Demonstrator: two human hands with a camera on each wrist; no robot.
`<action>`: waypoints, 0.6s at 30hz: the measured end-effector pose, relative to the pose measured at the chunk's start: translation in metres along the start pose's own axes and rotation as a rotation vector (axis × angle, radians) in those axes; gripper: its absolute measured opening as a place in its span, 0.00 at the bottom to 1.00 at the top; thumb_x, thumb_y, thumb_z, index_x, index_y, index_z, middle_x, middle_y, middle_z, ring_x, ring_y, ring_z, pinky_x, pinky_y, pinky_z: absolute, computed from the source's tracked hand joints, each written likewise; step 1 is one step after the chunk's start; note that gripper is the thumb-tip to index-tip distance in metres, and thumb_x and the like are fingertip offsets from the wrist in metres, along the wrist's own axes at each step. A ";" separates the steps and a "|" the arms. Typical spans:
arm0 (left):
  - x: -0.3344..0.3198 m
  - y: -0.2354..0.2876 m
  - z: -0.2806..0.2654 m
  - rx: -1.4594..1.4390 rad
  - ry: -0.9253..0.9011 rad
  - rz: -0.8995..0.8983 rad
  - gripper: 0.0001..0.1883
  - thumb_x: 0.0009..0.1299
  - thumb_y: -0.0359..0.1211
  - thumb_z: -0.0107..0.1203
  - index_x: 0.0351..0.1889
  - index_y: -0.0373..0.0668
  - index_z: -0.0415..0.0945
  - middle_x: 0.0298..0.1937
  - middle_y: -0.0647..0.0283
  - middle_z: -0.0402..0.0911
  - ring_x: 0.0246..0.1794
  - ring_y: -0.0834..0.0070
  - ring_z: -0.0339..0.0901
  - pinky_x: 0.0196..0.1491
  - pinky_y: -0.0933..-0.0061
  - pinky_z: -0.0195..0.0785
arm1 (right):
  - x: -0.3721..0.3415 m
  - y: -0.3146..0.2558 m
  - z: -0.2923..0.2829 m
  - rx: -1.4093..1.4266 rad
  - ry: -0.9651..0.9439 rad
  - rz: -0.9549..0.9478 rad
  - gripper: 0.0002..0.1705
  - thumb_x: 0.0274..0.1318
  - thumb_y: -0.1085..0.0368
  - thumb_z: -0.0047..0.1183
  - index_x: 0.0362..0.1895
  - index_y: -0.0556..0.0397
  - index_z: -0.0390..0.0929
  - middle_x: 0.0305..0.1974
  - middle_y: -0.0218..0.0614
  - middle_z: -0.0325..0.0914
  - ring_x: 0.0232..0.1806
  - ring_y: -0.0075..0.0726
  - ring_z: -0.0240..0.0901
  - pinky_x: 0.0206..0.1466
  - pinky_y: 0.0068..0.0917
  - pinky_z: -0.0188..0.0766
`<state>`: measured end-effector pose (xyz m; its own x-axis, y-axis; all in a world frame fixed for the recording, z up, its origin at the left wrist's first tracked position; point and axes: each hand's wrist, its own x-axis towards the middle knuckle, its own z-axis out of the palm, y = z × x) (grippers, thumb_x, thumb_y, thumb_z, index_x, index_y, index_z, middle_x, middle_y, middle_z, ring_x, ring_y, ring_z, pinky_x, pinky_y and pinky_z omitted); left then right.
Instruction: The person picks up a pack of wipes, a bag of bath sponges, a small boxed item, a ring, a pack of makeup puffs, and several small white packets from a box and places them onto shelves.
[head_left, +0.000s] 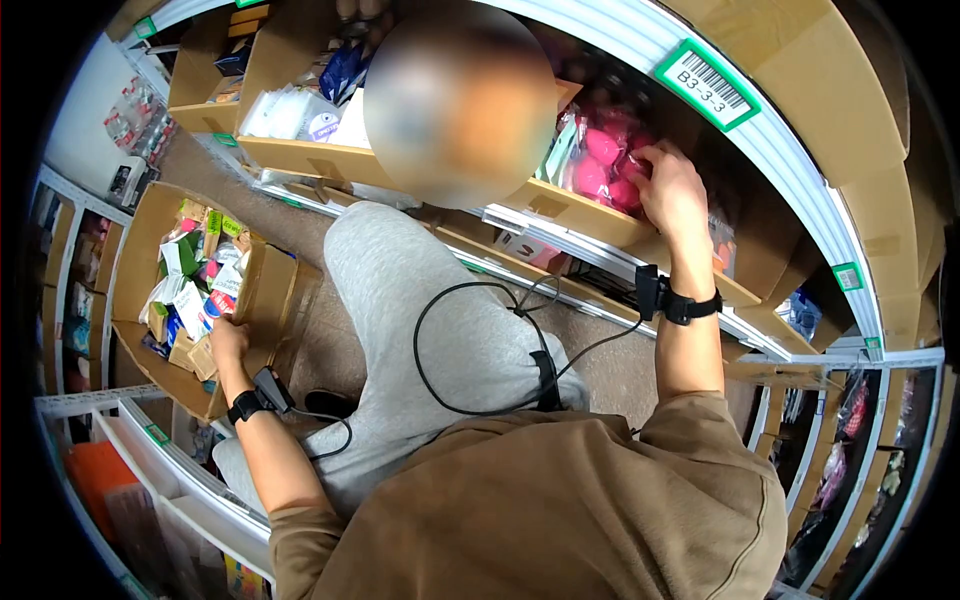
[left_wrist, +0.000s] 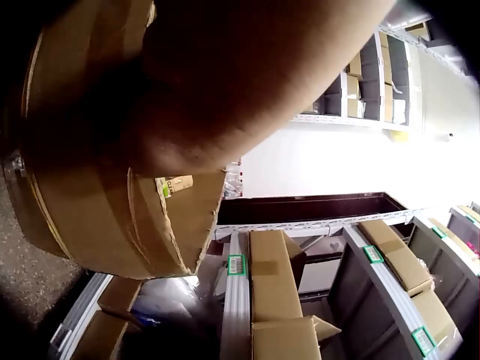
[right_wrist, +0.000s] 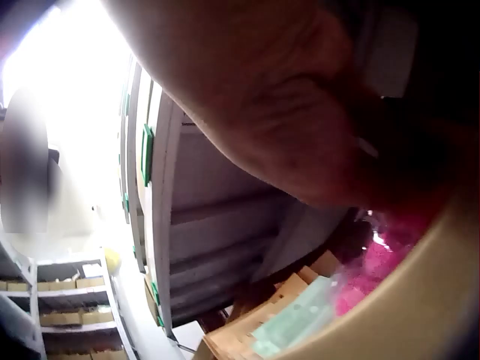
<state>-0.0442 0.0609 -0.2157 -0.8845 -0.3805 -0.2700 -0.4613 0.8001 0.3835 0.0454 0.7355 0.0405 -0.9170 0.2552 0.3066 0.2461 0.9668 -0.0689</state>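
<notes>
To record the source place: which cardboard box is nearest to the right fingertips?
The shelf box holding bright pink bagged items, by the right hand; the carton of mixed goods is at the left hand instead.

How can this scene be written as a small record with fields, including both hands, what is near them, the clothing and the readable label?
Left hand: at the near side of a cardboard box; exact grip unclear
Box contents: mixed small packets, lying jumbled
Right hand: fingertips at pink items in clear wrapping; whether they pinch one is unclear
Pink items' place: cardboard shelf bin
Readable label: B3-3-3, green border
Clothing: brown top, grey trousers
</notes>
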 end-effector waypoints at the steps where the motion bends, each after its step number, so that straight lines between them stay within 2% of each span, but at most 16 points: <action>1: -0.014 0.010 -0.005 0.072 0.022 -0.006 0.23 0.58 0.33 0.65 0.53 0.39 0.77 0.46 0.45 0.83 0.51 0.51 0.80 0.53 0.57 0.71 | 0.000 0.004 -0.001 0.024 0.005 -0.035 0.18 0.49 0.64 0.63 0.46 0.50 0.82 0.44 0.49 0.79 0.47 0.59 0.76 0.49 0.47 0.74; 2: -0.039 0.033 -0.016 0.200 0.066 0.059 0.19 0.62 0.33 0.59 0.52 0.40 0.78 0.47 0.44 0.82 0.52 0.49 0.79 0.53 0.55 0.71 | -0.002 0.006 -0.003 0.047 0.011 -0.066 0.19 0.50 0.63 0.62 0.48 0.52 0.81 0.44 0.51 0.79 0.47 0.59 0.76 0.49 0.47 0.74; 3: -0.045 0.041 -0.015 0.201 0.072 0.056 0.19 0.62 0.33 0.59 0.52 0.40 0.78 0.47 0.44 0.82 0.52 0.49 0.79 0.53 0.55 0.71 | -0.004 0.004 -0.007 0.053 0.014 -0.069 0.19 0.50 0.63 0.62 0.48 0.52 0.81 0.44 0.51 0.79 0.47 0.59 0.76 0.49 0.47 0.74; 5: -0.054 0.049 -0.011 0.365 0.101 0.042 0.16 0.65 0.33 0.53 0.50 0.41 0.78 0.47 0.44 0.82 0.52 0.49 0.79 0.53 0.53 0.71 | -0.007 -0.002 -0.022 0.178 0.021 0.050 0.20 0.53 0.61 0.60 0.50 0.54 0.79 0.44 0.54 0.79 0.49 0.61 0.76 0.51 0.46 0.73; 6: -0.062 0.050 -0.010 0.373 0.104 0.097 0.15 0.66 0.33 0.50 0.48 0.42 0.78 0.47 0.44 0.82 0.52 0.50 0.79 0.53 0.51 0.71 | -0.009 -0.005 -0.030 0.195 0.050 0.043 0.20 0.56 0.58 0.58 0.51 0.53 0.79 0.43 0.54 0.80 0.49 0.61 0.76 0.52 0.45 0.73; 9: -0.067 0.045 -0.001 0.391 0.093 0.118 0.14 0.67 0.33 0.48 0.48 0.43 0.78 0.48 0.45 0.82 0.52 0.48 0.79 0.53 0.50 0.71 | -0.016 -0.014 -0.038 0.183 0.124 0.010 0.19 0.56 0.57 0.58 0.49 0.54 0.79 0.44 0.55 0.80 0.48 0.60 0.76 0.52 0.44 0.73; 11: -0.073 0.046 0.008 0.393 0.057 0.061 0.15 0.70 0.36 0.45 0.48 0.43 0.78 0.51 0.45 0.81 0.52 0.46 0.79 0.53 0.49 0.72 | -0.019 -0.034 -0.047 0.247 0.149 -0.106 0.16 0.57 0.59 0.58 0.45 0.56 0.79 0.43 0.51 0.80 0.47 0.58 0.76 0.51 0.41 0.73; 13: -0.095 0.070 -0.003 0.389 -0.036 0.038 0.15 0.68 0.36 0.46 0.45 0.39 0.78 0.48 0.43 0.82 0.51 0.49 0.80 0.50 0.50 0.73 | -0.020 -0.054 -0.050 0.298 0.124 -0.206 0.15 0.57 0.62 0.58 0.45 0.57 0.79 0.42 0.49 0.80 0.47 0.57 0.77 0.51 0.39 0.72; 16: -0.127 0.086 0.002 0.345 0.026 0.117 0.13 0.69 0.32 0.45 0.44 0.37 0.77 0.43 0.44 0.83 0.45 0.48 0.81 0.47 0.50 0.74 | -0.014 -0.092 -0.050 0.432 0.043 -0.271 0.12 0.59 0.66 0.56 0.45 0.58 0.78 0.41 0.47 0.78 0.44 0.49 0.77 0.50 0.34 0.72; 18: -0.147 0.110 -0.016 0.357 -0.130 0.109 0.12 0.68 0.30 0.47 0.45 0.38 0.78 0.43 0.45 0.83 0.48 0.52 0.82 0.50 0.53 0.75 | -0.012 -0.118 -0.048 0.517 0.005 -0.325 0.10 0.60 0.68 0.56 0.44 0.58 0.77 0.40 0.45 0.78 0.43 0.45 0.77 0.49 0.32 0.71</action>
<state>0.0334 0.1975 -0.1196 -0.8999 -0.2408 -0.3635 -0.2917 0.9521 0.0914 0.0427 0.6177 0.0901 -0.9176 -0.0523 0.3940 -0.2315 0.8762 -0.4228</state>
